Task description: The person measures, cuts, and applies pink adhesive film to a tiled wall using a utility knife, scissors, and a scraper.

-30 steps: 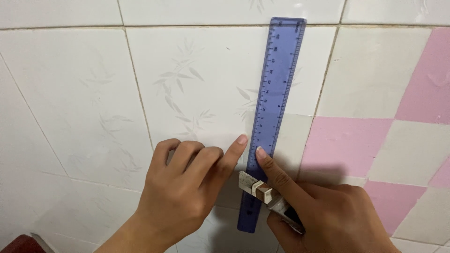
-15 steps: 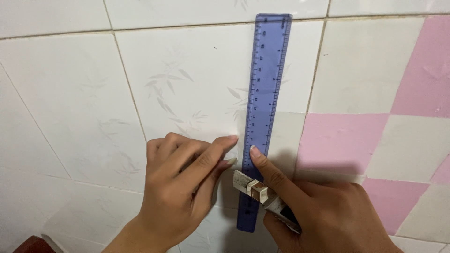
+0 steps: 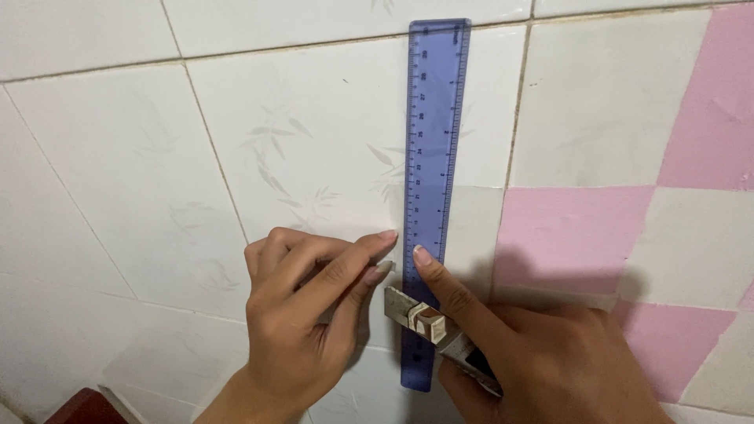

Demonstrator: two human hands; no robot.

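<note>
Ruler [image 3: 430, 180], a see-through blue one, lies flat on the white tiled floor [image 3: 118, 173], running from 12 o'clock down to 6 o'clock, with pink tiles [image 3: 573, 235] off around 3 o'clock. The left hand [image 3: 302, 330] is loosely curled, fingertips pressing at the ruler's left edge and gripping nothing, while the right hand [image 3: 542, 353] comes in from 5 o'clock wrapped around a metal utility knife [image 3: 428, 326]. Its index finger lies along the knife, whose tip meets the ruler's left edge just beside the left fingertips.

Perhaps a home: tiled floor [image 3: 314, 141] (white, pink).
</note>
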